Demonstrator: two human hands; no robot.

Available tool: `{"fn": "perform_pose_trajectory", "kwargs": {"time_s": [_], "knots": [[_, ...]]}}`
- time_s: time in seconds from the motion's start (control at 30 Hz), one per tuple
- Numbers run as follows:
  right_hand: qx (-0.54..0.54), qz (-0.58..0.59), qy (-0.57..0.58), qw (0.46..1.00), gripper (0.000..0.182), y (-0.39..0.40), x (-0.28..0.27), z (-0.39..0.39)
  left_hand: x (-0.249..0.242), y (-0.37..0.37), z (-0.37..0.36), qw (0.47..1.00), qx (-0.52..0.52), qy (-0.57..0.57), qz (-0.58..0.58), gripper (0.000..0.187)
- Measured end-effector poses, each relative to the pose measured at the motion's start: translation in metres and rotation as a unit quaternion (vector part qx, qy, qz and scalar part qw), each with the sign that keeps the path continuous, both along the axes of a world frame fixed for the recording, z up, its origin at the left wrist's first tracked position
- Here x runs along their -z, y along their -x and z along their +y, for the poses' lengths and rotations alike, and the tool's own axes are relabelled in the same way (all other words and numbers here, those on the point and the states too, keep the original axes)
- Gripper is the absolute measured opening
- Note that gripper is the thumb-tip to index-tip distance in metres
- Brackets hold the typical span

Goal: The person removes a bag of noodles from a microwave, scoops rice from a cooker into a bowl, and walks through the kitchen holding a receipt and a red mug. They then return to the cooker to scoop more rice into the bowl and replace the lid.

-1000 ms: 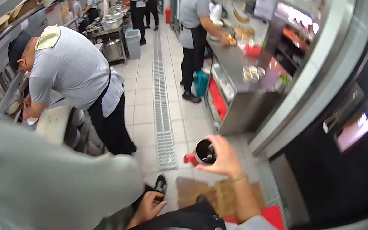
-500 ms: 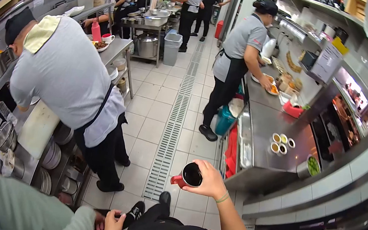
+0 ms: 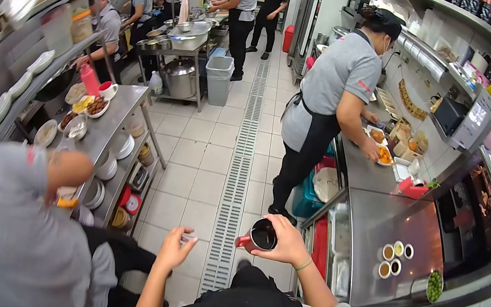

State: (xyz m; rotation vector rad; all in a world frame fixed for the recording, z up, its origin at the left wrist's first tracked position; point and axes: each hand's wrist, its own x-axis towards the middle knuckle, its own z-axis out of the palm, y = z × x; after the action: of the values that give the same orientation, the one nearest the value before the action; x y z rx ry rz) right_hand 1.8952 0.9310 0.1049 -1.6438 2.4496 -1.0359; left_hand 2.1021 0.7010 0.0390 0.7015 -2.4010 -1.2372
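My right hand [image 3: 286,242] is wrapped round the top of a red mug [image 3: 246,242], held out in front of my body above the floor drain. The mug's inside looks dark; whether that is liquid or just its dark lining I cannot make out. My left hand [image 3: 176,248] is raised to the left of the mug, apart from it, with its fingers parted and nothing in them.
A co-worker [image 3: 338,97] stands ahead right, hands at plates on a steel counter [image 3: 388,224] with several sauce cups [image 3: 398,250]. Another person [image 3: 48,225] bends close on my left. A drain grate [image 3: 242,153] runs along the tiled aisle.
My left hand has risen from beside my body to in front of me. The view has moved forward along the aisle, the mug staying in my right hand.
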Motion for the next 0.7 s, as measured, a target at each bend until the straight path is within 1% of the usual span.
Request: {"fn": "perform_pose_trajectory", "kwargs": {"time_s": [0.07,0.1,0.17,0.2,0.23,0.3,0.37,0.43,0.5,0.53,0.57,0.6,0.63,0.67,0.7], "knots": [[-0.001,0.007,0.007,1.0,0.076,0.049,0.003,-0.033,0.005,0.057,-0.05,0.999,-0.033,0.002,-0.003,0.03],[-0.005,0.012,0.009,1.0,0.076,0.074,0.006,-0.048,0.015,0.075,-0.069,0.999,-0.032,-0.001,-0.006,0.03],[-0.016,0.016,0.003,1.0,0.076,0.128,0.006,-0.082,0.033,0.105,-0.109,0.989,-0.121,0.075,-0.028,0.029],[-0.031,0.007,0.021,0.999,0.076,0.151,0.006,-0.101,0.055,0.112,-0.131,0.986,-0.145,0.071,-0.036,0.029],[-0.047,-0.004,0.04,0.998,0.075,0.175,0.005,-0.122,0.079,0.114,-0.149,0.982,-0.168,0.069,-0.045,0.029],[-0.056,-0.019,0.031,0.998,0.076,0.223,-0.002,-0.163,0.103,0.112,-0.17,0.971,-0.206,0.069,-0.099,0.03],[-0.071,-0.009,0.032,0.997,0.078,0.27,-0.007,-0.207,0.111,0.108,-0.185,0.962,-0.245,0.022,-0.119,0.029],[-0.073,-0.01,0.03,0.997,0.076,0.315,-0.012,-0.255,0.114,0.107,-0.201,0.948,-0.291,0.006,-0.124,0.026],[-0.09,0.011,0.079,0.993,0.076,0.363,-0.009,-0.304,0.137,0.1,-0.227,0.926,-0.35,0.007,-0.144,0.023],[-0.089,0.013,0.084,0.992,0.075,0.386,-0.01,-0.328,0.146,0.101,-0.24,0.921,-0.362,0.021,-0.142,0.022],[-0.079,0.008,0.077,0.994,0.075,0.409,-0.013,-0.352,0.136,0.118,-0.255,0.917,-0.372,0.035,-0.139,0.021],[-0.071,0.022,0.094,0.993,0.074,0.433,-0.013,-0.375,0.125,0.137,-0.278,0.897,-0.347,-0.072,-0.264,0.03],[-0.062,0.034,0.111,0.991,0.074,0.457,-0.012,-0.397,0.104,0.164,-0.302,0.85,-0.314,-0.174,-0.386,0.048],[-0.053,0.034,0.118,0.991,0.074,0.477,-0.013,-0.417,0.134,0.182,-0.319,0.922,-0.36,0.073,-0.119,0.022],[-0.042,0.041,0.126,0.99,0.074,0.502,-0.019,-0.435,0.153,0.201,-0.35,0.907,-0.386,0.033,-0.164,0.022]]}}
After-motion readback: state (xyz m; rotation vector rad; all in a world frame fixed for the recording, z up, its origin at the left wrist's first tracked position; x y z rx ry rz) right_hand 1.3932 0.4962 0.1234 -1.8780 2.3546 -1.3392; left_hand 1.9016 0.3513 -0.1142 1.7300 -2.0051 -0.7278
